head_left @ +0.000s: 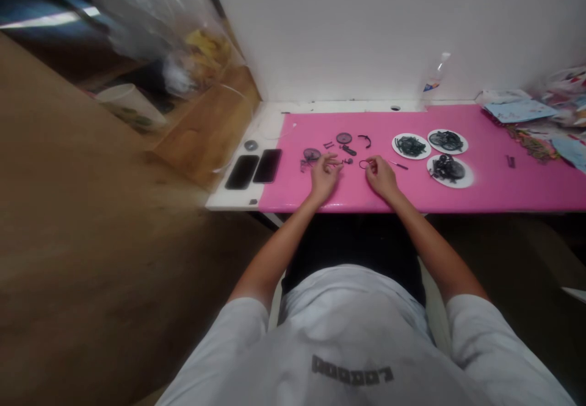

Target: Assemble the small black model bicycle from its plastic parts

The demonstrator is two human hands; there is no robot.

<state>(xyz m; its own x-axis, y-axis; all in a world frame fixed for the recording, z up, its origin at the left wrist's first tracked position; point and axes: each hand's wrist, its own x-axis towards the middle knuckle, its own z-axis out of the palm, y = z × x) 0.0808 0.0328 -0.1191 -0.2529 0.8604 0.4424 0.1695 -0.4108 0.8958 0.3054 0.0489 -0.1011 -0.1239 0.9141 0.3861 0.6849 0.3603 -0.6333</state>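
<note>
My right hand (381, 175) pinches a thin black ring (363, 164) between thumb and fingertips, just above the pink mat (357, 198). To the left, my left hand (325, 177) has its fingers apart, over small dark parts that I cannot make out. A round dark disc (311, 154) lies just behind it, partly beside its fingers. Between the hands sits a small black piece (348, 161). Further back are another round disc (343, 138), a black elongated part (348, 150) and a curved black strip (365, 140). A screwdriver (399, 165) lies right of my right hand.
Three white plates of black parts stand at the right: one plate (426, 152), a back plate (466, 148) and a front plate (467, 181). Two phones, a left phone (242, 172) and a right phone (267, 166), lie leftward. A bottle (436, 76) stands by the wall.
</note>
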